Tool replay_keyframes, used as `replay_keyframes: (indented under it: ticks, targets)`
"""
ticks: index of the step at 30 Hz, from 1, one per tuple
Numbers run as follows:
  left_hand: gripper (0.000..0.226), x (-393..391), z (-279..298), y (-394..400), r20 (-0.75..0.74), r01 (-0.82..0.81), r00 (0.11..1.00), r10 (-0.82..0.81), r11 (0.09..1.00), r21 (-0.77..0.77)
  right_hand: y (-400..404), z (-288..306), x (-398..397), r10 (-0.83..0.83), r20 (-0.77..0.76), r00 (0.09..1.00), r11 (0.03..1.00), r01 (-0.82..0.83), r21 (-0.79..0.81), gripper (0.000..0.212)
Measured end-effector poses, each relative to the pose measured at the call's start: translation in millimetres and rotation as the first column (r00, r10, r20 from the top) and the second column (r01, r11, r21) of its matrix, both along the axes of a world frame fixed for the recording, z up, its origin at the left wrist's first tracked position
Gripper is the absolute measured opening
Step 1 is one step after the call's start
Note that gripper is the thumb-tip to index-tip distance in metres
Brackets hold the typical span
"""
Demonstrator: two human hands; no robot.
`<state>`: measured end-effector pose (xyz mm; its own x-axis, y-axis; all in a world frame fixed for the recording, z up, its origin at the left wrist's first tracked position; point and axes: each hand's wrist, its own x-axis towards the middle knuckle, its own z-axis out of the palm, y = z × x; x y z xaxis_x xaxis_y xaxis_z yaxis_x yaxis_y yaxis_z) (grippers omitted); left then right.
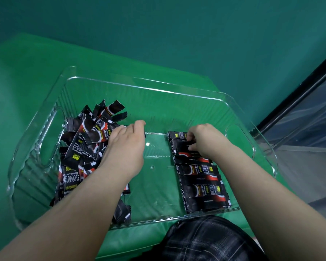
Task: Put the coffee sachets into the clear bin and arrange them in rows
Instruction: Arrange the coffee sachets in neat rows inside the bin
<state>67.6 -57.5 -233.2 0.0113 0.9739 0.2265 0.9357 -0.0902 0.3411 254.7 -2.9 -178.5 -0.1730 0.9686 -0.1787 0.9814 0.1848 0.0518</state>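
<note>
A clear bin (158,91) sits on a green cloth. A loose pile of black coffee sachets (85,142) fills its left side. Along the right side lies a neat row of sachets (199,178), overlapping one another from far to near. My left hand (126,144) reaches over the right edge of the pile, fingers bent down onto a sachet whose dark edge shows under them. My right hand (201,140) is at the far end of the row, its fingers pinching a sachet (183,146) there.
The bin has cut-out handles at the left (47,140) and right (241,146) ends. Bare bin floor (158,178) lies between pile and row. A checked-fabric knee (205,240) is just in front of the bin. A glass wall (309,119) stands at right.
</note>
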Motion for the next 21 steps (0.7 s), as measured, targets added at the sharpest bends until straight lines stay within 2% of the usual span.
replay_keyframes:
  ticks: [3, 6, 10, 12, 18, 21]
  targets:
    - [0.072, -0.2, -0.7, 0.1, 0.004, 0.002, 1.0, -0.002, 1.0, 0.004, 3.5, 3.8, -0.6, -0.013, -0.016, 1.0, 0.998, 0.012, -0.058, 0.017]
    - [0.072, -0.2, -1.2, -0.5, 0.002, 0.0, 1.0, 0.0, 1.0, 0.006, 7.1, 15.4, 0.6, -0.041, -0.048, 0.998, 0.994, 0.036, -0.099, 0.018]
    - [0.073, 0.3, -1.0, -0.2, -0.005, 0.001, 1.0, -0.001, 1.0, 0.006, 7.3, 18.7, 0.6, -0.016, -0.081, 0.997, 0.999, 0.018, 0.032, 0.029]
    - [0.073, 0.1, -0.9, 0.0, -0.006, 0.001, 1.0, -0.001, 1.0, 0.01, 2.6, 10.5, -0.2, 0.028, -0.029, 0.999, 0.992, -0.024, 0.123, 0.018]
    - [0.073, -0.3, -0.5, -0.1, -0.002, 0.009, 1.0, -0.009, 1.0, 0.012, -8.7, -2.9, 5.0, 0.057, -0.001, 0.998, 0.996, -0.056, 0.065, 0.021]
    - [0.072, -0.1, -1.7, 0.9, 0.0, 0.009, 1.0, -0.009, 1.0, 0.017, -8.4, -4.9, 5.5, 0.038, -0.022, 0.999, 0.997, -0.037, 0.07, 0.012]
